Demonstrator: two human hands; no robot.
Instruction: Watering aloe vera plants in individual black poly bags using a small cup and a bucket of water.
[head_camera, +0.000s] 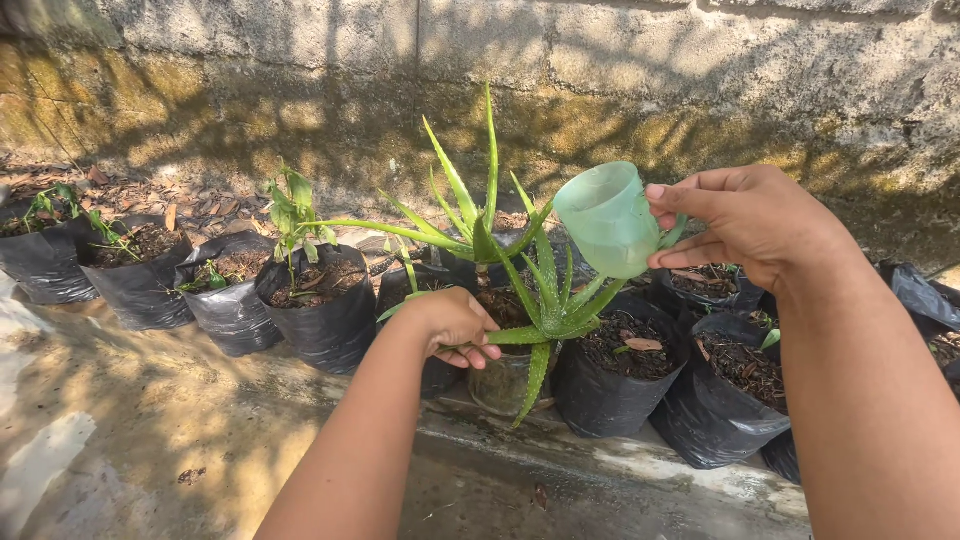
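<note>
**Plants in a row by the wall**

A row of plant bags (320, 310) sits on a ledge (620, 460), with the wall (600, 60) behind them. The spiky plant (540, 300) stands in the middle of the row. The left hand (455, 325) is on a leaf of that plant. The right hand (750, 220) holds a cup (610, 220) above the plant, tipped toward it. More bags (710, 400) sit to the right.

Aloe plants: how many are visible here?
2. The taller aloe stands behind; the smaller aloe is in front, below the green cup and beside the left hand. More may be hidden.
</note>
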